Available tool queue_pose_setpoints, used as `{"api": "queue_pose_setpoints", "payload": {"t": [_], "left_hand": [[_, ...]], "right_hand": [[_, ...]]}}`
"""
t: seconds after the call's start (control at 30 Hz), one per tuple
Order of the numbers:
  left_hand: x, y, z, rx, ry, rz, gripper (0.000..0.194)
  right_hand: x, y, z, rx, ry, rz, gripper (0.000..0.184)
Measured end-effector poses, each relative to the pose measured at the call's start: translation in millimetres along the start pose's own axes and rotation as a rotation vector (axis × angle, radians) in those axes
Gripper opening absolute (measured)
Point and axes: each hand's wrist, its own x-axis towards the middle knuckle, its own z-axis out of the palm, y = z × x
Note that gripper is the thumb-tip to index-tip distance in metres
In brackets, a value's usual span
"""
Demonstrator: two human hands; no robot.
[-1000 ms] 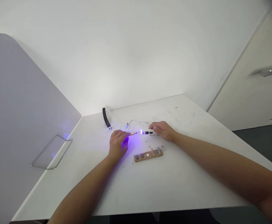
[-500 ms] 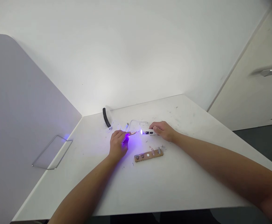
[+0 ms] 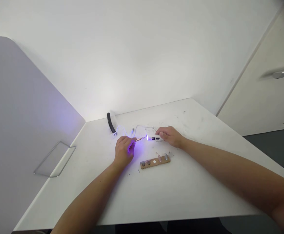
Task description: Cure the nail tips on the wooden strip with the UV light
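White lamp (image 3: pixel 158 138) and slim rod (image 3: pixel 139 139) lie end to end at the centre of the frame; nearest us, the counter (image 3: pixel 181 191) fills the lower part. Just below centre sits a brown strip (image 3: pixel 154 165) bearing small tapered pieces. Beyond it, our left hand (image 3: pixel 123 151) pinches the rod, its tip pointing right from the grip; our right hand (image 3: pixel 171 137) clasps the lamp's right end between thumb and fingers, the glowing end facing left. We judge the step in hand to be shining violet light on the rod's tip; whether tip and lamp touch, we cannot tell. The next move would call for steady alignment from both of us. Farther back, left of centre, lie a white cable (image 3: pixel 142 126) and a black curved piece (image 3: pixel 111 123).
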Motion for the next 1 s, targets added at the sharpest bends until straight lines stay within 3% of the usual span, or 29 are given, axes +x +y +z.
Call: {"api": "queue_pose_setpoints", "payload": {"t": [1.0], "left_hand": [[-0.1, 1.5, -2.6, 0.004, 0.02, 0.021, 0.02]], "right_hand": [[-0.3, -3.1, -1.0, -0.008, -0.002, -0.001, 0.041]]}}
